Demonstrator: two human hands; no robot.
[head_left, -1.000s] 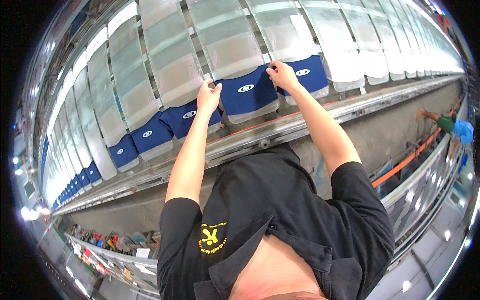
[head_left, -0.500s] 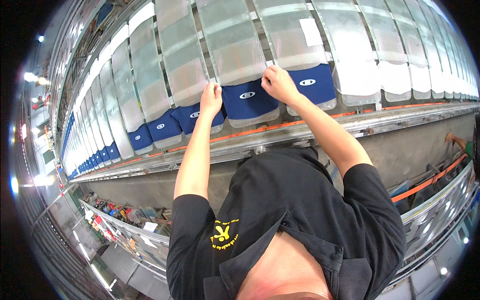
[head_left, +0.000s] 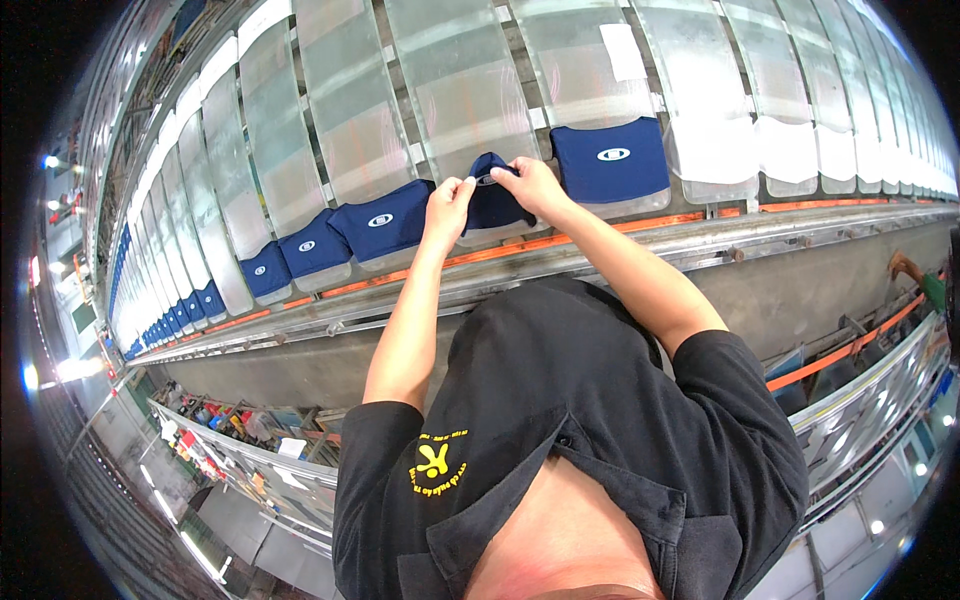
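Both of my hands grip one navy blue fabric piece (head_left: 497,211) with a pale oval print. Its upper part is lifted and folded, while lower down it hangs over the near end of a clear, glassy board (head_left: 465,110). My left hand (head_left: 450,208) pinches the left side of the cloth. On the right side, my right hand (head_left: 533,188) has its fingers closed on the upper edge. A flat navy piece (head_left: 610,180) lies on the board to the right. Another navy piece (head_left: 381,228) covers the board end to the left.
More glassy boards run side by side, some with navy pieces (head_left: 265,272), others with white ones (head_left: 712,155). A white slip (head_left: 624,52) lies on one board. A metal rail (head_left: 600,252) and orange strip (head_left: 530,243) pass before me. Someone's arm (head_left: 908,268) shows at far right.
The navy piece lay flat with my hands at its upper corners. Its top edge is now peeled up and folded toward me, and my hands have come closer together.
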